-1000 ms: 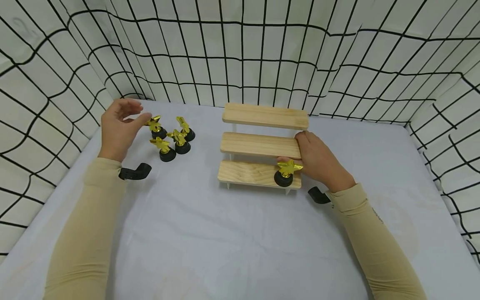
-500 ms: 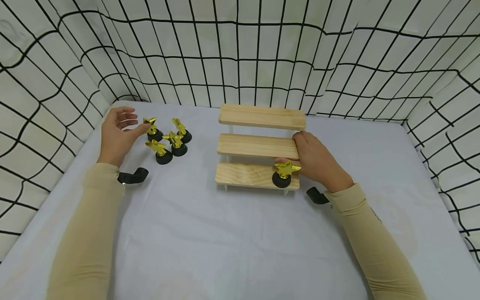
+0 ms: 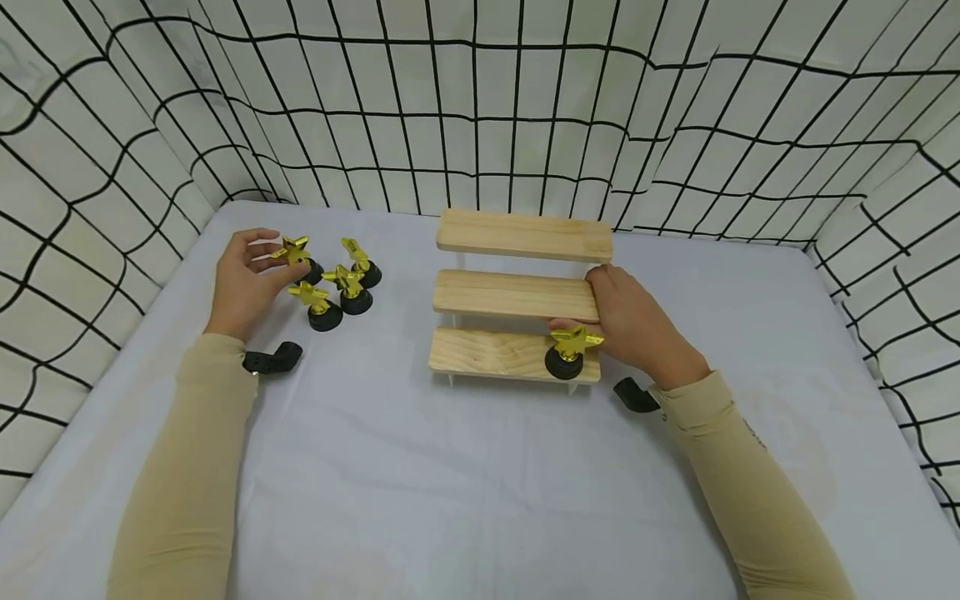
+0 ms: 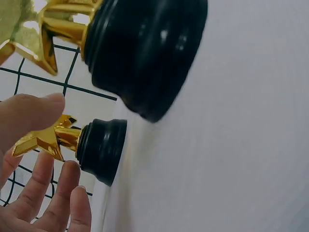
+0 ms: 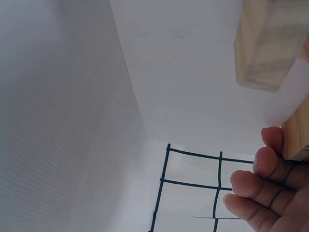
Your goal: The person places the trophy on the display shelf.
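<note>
Head view: a person's left hand (image 3: 251,283) at a shiny gold star trophy with a round black base (image 3: 295,250), right hand (image 3: 637,325) on a stepped stand of three pale wooden boards (image 3: 525,235)

The trophy stands upright on a surface covered in white cloth (image 3: 412,475), left of the stand. The left grip is apart: in the left wrist view, the thumb lies on one side of the gold star and the spread fingers on the other; whether they touch it, I cannot tell. Three matching trophies (image 3: 319,310) (image 3: 351,287) (image 3: 365,267) stand close by, nearer the stand.

The right grip is clamped on the right end of the middle board (image 3: 502,293), fingers above and thumb below. A fifth trophy (image 3: 567,360) stands upright at the right end of the lowest board (image 3: 487,354), just in front of that thumb.

Beige sleeves (image 3: 187,450) cover both arms. White walls with a black grid (image 3: 495,119) enclose the far edge and sides.
</note>
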Demonstrator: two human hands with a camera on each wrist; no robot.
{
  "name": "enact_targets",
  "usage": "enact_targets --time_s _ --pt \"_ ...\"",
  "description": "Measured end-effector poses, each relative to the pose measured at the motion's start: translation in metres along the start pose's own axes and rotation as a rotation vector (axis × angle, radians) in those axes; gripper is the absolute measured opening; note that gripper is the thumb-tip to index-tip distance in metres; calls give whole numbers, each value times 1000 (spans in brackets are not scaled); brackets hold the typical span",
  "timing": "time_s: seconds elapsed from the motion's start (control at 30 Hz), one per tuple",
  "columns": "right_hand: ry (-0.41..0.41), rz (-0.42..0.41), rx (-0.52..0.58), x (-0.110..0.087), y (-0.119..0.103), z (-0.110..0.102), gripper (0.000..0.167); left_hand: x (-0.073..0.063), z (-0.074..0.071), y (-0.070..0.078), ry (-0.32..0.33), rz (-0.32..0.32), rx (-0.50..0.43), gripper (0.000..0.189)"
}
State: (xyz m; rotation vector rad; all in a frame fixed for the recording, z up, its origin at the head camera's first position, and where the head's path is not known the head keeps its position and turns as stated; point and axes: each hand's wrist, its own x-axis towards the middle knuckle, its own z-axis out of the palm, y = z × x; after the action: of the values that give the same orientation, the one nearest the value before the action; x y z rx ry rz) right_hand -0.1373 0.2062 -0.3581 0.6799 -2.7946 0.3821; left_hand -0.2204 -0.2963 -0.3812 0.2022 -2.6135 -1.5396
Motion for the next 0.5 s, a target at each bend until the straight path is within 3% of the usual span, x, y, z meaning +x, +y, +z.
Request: enact_targets --time_s 0.3,0.5 --pt "28 -24 3 -1 -1 -1 100 -1 10 -5 -21 14 96 67" --pt "59 -51 -6 -1 0 1 99 1 13 -12 5 22 109 69"
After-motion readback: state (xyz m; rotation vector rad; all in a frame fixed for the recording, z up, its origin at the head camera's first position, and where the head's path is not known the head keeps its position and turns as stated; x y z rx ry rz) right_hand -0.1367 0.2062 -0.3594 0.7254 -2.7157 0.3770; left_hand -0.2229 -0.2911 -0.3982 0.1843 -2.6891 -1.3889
